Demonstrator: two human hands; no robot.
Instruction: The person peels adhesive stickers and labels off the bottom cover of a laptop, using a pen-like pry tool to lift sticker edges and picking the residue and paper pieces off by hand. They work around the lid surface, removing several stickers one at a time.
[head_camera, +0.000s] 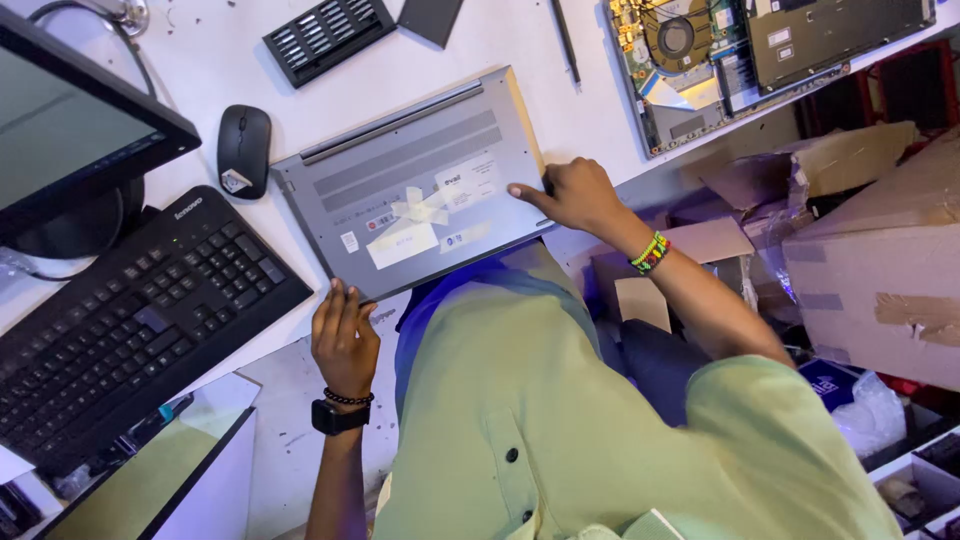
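Grey laptop (415, 185) lies closed and upside down on the white bench (200, 60), base cover still on. Left hand (343, 335) fingers grip its near edge; right hand (575, 195) fingers press flat on its corner.

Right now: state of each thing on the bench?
Grey laptop: closed, underside up, stickers taped on.
Left hand: gripping its near edge.
Right hand: pressing its right edge.
Second laptop: cover off, fan exposed.
Monitor: dark.
Mouse: untouched.

White table (480, 55) bears laptop (415, 185), mouse (243, 148), keyboard (130, 320)
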